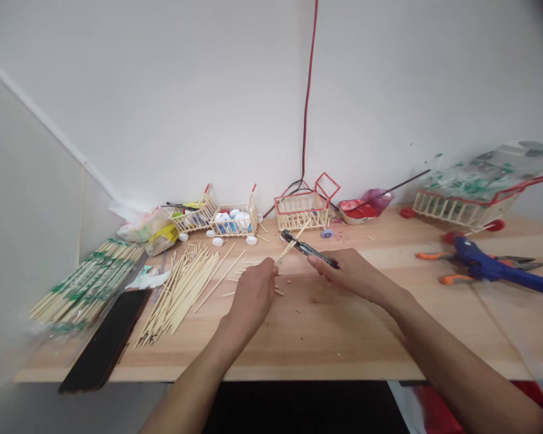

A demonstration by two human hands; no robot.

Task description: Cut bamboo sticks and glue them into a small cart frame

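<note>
My left hand (pixel 253 289) is closed around a pale wooden chopstick (pixel 284 253), which slants up and away to the right. My right hand (pixel 348 271) grips a dark metal hand tool (pixel 311 248) with a jaw-like head; its exact kind is hard to make out. The tool's head meets or overlaps the chopstick, and I cannot tell whether it bites into it. Short cut stick pieces (pixel 278 292) lie on the table beneath and beside my left hand. Just behind the tool stands a small stick-built cart (pixel 303 211) with a red rim.
Loose chopsticks (pixel 185 289) lie left of my hands, beside wrapped chopsticks (pixel 90 277) and a black slab (pixel 106 343). Little carts (pixel 233 224) line the wall. A red paint dish (pixel 357 211) stands behind. At right are a blue glue gun (pixel 484 262), orange-handled pliers (pixel 516 263) and a larger cart (pixel 461 208).
</note>
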